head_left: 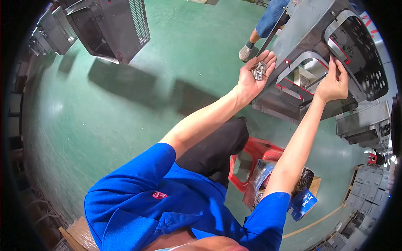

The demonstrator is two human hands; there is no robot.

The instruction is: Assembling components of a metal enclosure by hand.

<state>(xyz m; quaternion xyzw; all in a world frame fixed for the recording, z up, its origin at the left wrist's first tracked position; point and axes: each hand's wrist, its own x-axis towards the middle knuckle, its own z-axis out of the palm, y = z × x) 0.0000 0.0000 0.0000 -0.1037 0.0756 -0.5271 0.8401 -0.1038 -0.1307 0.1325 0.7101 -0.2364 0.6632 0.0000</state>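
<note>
My left hand [250, 79] is palm up with its fingers stretched out, beside a grey sheet-metal housing. Several small silvery metal fasteners [259, 71] lie loose in its palm; their exact kind is too small to tell. On the right, my right hand [333, 85] reaches to the strip between two openings of the metal housing [302, 42]. Its thumb and fingers are pinched together at the red-edged rim, and whatever they hold there is hidden. Red marks edge the housing's openings.
A red plastic stool [240, 184] stands below my arms, bearing an open box of parts [255, 184] and a blue carton [302, 204]. Another person's leg [268, 21] shows behind the housing. More metal housings [109, 29] are at upper left; grey boxes [370, 184] are stacked at right.
</note>
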